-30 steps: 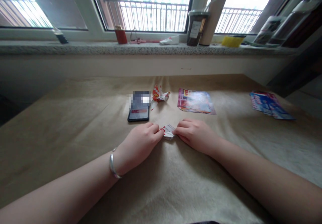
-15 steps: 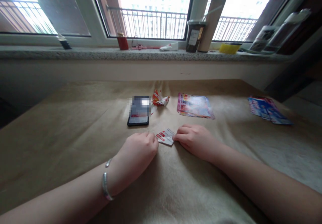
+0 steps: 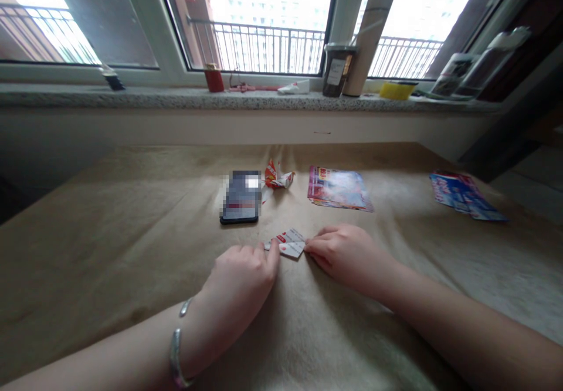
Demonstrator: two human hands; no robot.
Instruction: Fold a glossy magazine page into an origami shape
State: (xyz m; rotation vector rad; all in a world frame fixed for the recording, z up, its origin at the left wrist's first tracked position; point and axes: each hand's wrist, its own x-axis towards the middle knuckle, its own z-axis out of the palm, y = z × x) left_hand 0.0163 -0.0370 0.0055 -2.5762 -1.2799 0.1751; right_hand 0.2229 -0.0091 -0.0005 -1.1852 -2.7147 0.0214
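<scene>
A small folded piece of printed paper (image 3: 291, 242), white with red and dark lettering, lies on the tablecloth between my hands. My left hand (image 3: 241, 271), with a silver bangle at its wrist, presses the paper's left side with its index finger; the other fingers are curled. At the right corner my right hand (image 3: 347, 256) pinches the paper between thumb and fingers. Just beyond sit a phone (image 3: 240, 197), its screen partly pixelated, and a red-and-white folded paper figure (image 3: 278, 176). A stack of colourful printed flyers (image 3: 341, 189) lies behind my right hand.
More blue-and-red flyers (image 3: 467, 194) are fanned out at the far right of the brown tablecloth (image 3: 132, 221). Along the stone windowsill (image 3: 176, 99) stand a red jar (image 3: 214, 78), a dark lidded container (image 3: 338, 70), a tall tube (image 3: 368, 45) and a yellow container (image 3: 397, 90).
My left index finger has stretched out onto the paper, whose left part now shows a plain white fold. My right hand keeps its hold on the corner. The view has shifted slightly.
</scene>
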